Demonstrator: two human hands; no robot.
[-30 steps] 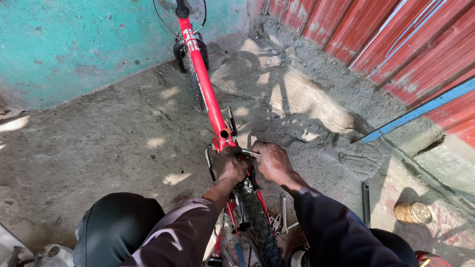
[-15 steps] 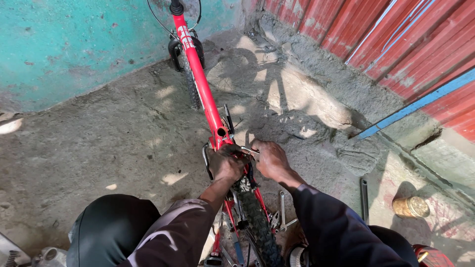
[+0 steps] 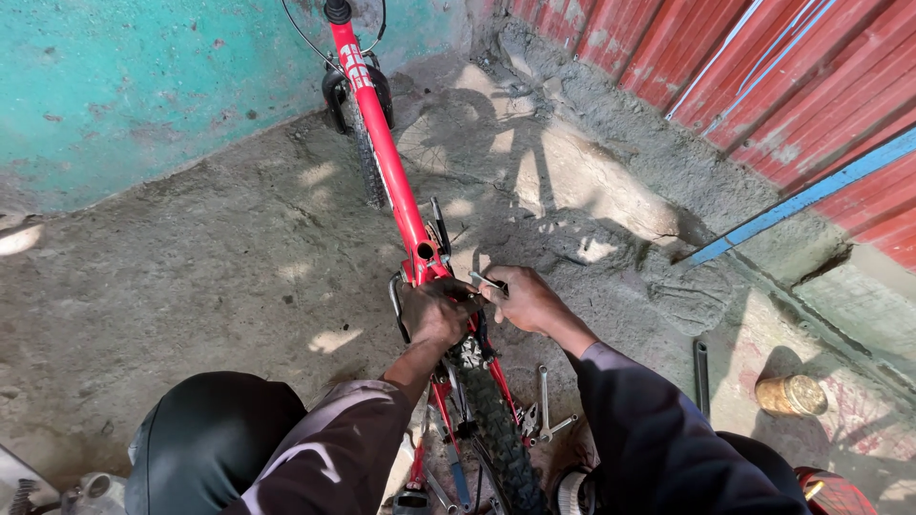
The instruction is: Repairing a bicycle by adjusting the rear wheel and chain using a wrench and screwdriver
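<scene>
A red bicycle frame (image 3: 389,157) stands upright on the concrete floor, its open seat tube (image 3: 426,251) facing up and its rear tyre (image 3: 496,439) between my knees. My left hand (image 3: 437,310) is closed around the frame just behind the seat tube, near the rear brake. My right hand (image 3: 520,298) is beside it, pinching a small metal tool (image 3: 485,280) at the same spot. The part under my fingers is hidden.
Wrenches (image 3: 546,405) lie on the floor right of the rear wheel. A dark metal bar (image 3: 702,377) and a yellowish tin (image 3: 790,394) sit further right. A turquoise wall (image 3: 143,86) is ahead, red corrugated sheeting (image 3: 763,76) at the right. My knee (image 3: 205,443) is at the lower left.
My head has tilted slightly, so the bicycle sits a little higher in view. Both hands stay at the seat tube area, with small shifts of the fingers.
</scene>
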